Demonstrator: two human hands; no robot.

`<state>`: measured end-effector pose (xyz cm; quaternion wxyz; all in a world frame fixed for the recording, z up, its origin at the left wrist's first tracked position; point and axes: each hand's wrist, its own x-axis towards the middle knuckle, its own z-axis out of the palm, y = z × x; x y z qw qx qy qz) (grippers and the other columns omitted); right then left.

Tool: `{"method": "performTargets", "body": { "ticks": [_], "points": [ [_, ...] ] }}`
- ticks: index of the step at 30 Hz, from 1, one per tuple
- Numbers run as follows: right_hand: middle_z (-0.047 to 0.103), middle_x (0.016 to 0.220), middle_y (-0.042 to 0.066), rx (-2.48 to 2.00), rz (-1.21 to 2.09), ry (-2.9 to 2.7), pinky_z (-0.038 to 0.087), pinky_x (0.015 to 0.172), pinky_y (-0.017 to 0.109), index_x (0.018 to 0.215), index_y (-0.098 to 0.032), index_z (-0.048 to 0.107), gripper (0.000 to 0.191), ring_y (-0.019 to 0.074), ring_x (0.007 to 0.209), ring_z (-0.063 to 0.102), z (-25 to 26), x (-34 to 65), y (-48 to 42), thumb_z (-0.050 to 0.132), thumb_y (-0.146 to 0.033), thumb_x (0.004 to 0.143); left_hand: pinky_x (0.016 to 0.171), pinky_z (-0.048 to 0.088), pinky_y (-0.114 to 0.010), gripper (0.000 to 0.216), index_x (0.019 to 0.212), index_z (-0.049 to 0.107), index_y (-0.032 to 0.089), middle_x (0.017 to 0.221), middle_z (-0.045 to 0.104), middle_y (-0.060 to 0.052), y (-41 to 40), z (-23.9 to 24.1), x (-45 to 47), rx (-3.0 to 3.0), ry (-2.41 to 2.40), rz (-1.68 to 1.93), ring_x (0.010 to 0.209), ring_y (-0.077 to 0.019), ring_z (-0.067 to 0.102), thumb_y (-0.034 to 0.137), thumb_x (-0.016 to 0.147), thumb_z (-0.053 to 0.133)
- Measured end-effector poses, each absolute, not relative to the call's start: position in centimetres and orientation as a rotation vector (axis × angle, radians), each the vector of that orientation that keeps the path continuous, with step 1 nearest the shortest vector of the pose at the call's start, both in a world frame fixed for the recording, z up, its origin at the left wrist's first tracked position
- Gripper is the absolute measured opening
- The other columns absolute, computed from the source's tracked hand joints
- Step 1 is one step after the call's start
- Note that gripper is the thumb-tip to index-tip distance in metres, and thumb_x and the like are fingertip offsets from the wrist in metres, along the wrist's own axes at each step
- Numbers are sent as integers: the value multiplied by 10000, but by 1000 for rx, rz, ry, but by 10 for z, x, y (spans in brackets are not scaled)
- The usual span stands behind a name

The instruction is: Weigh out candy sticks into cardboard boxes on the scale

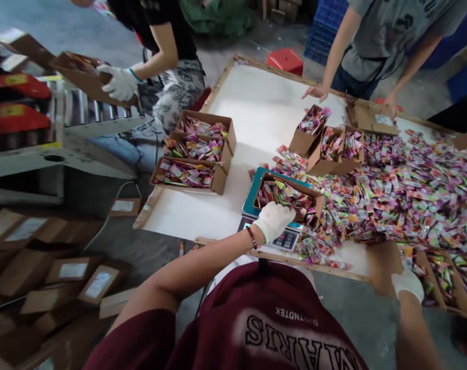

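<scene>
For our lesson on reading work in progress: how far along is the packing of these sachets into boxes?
Done: three filled boxes sit at the table's left edge. In hand: the left hand rests on a box on the scale; the right hand is by an open box. Left: a large loose sachet pile remains.

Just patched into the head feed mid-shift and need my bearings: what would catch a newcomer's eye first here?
The big heap of bright sachets covering the right half of the white table. Next, the left hand, gloved, resting on the near edge of an open cardboard box of sachets that sits on a teal scale at the near edge. Three filled boxes are lined up at the table's left edge.
</scene>
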<state>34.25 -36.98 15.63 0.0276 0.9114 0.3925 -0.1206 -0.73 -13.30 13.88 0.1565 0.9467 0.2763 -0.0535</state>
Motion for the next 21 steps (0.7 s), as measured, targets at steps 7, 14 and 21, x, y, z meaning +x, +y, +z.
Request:
{"method": "performTargets", "body": {
  "ticks": [7,14,21],
  "points": [
    [746,860,167,2843,-112,964,539,705,435,1121,-151,766,423,353,803,703,162,335,-367,520,-386,870,713,442,-363,247,1172,661,161,1016,751,-111,-130,131,-28,2754,633,-128,921,-254,712,229,937,626],
    [737,1093,215,2491,72,1807,497,873,388,1065,-118,711,305,310,981,670,179,231,-239,489,-311,981,740,427,-372,222,1095,697,188,994,747,-99,-140,126,-87,2803,515,-131,922,-235,667,138,962,527],
    [711,1230,146,2130,-303,2110,469,926,369,1290,-155,663,336,277,1080,629,170,118,-161,589,-195,964,747,440,-374,198,1082,689,195,980,747,-76,-155,142,-184,2718,808,-194,909,-243,669,164,915,587]
  ]
}}
